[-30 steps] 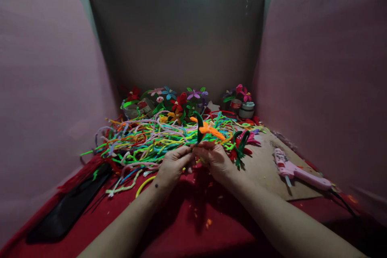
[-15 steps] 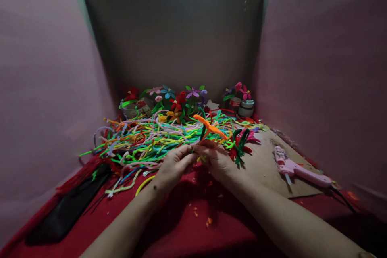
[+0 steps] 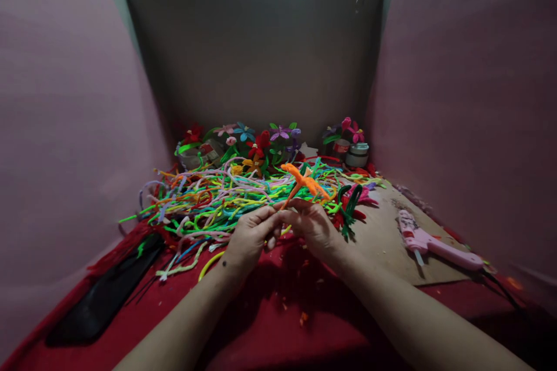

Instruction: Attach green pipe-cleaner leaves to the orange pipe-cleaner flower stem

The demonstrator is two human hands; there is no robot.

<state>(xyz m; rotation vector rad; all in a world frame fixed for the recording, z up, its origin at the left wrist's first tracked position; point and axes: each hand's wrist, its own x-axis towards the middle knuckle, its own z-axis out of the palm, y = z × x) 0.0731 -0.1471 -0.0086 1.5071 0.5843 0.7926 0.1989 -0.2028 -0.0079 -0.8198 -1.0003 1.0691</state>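
Observation:
My left hand (image 3: 251,234) and my right hand (image 3: 312,225) meet at the fingertips over the red cloth, both pinched on the stem of an orange pipe-cleaner flower (image 3: 302,181). The flower's petals stick up above my fingers. Just behind it lies a big tangled pile of coloured pipe cleaners (image 3: 217,194). A red-and-green pipe-cleaner piece (image 3: 348,208) lies right of my right hand.
Finished pipe-cleaner flowers (image 3: 256,142) stand in containers along the back wall, beside two small jars (image 3: 357,155). A pink glue gun (image 3: 429,240) lies on a cardboard sheet (image 3: 383,243) at right. A black pouch (image 3: 104,293) sits at left. Pink panels wall both sides.
The orange flower has been turned in my fingers and the dark green stem piece beside it is no longer showing. Both hands stay in the same spot.

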